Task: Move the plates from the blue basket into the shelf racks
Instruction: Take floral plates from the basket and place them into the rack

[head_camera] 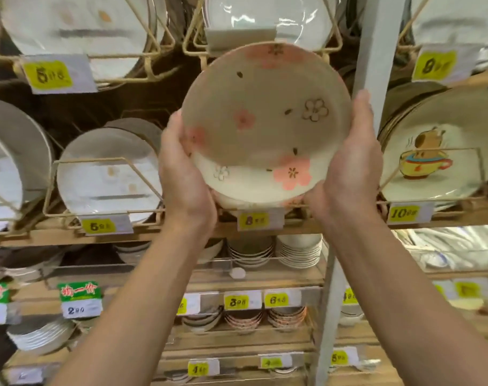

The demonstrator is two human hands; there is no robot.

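A round floral plate [265, 121], beige with pink blossoms and outlined brown flowers, is held up at the level of the middle shelf [181, 232], between the two hands and in front of the shelving. It stands nearly on edge, with its eating face turned toward the camera and its top rim leaning away toward the shelf; being round, it has no long axis. The left hand [181, 168] grips the lower left rim with the thumb lying up the front edge and the fingers curled out of sight behind. The right hand [351, 162] holds the lower right rim the same way, thumb raised along the edge. A paler band across the bottom of the plate may be a second plate of the same pattern standing just behind it, though motion blur makes that hard to tell. Directly below sits a yellow price tag [261, 219] on the shelf edge. To the left a wire rack [106, 188] holds white plates upright. To the right, beyond a white upright post [376, 51], a plate with a cartoon animal in a cup [438, 151] leans in its own rack. Stacked bowls [273, 252] fill the shelf beneath.
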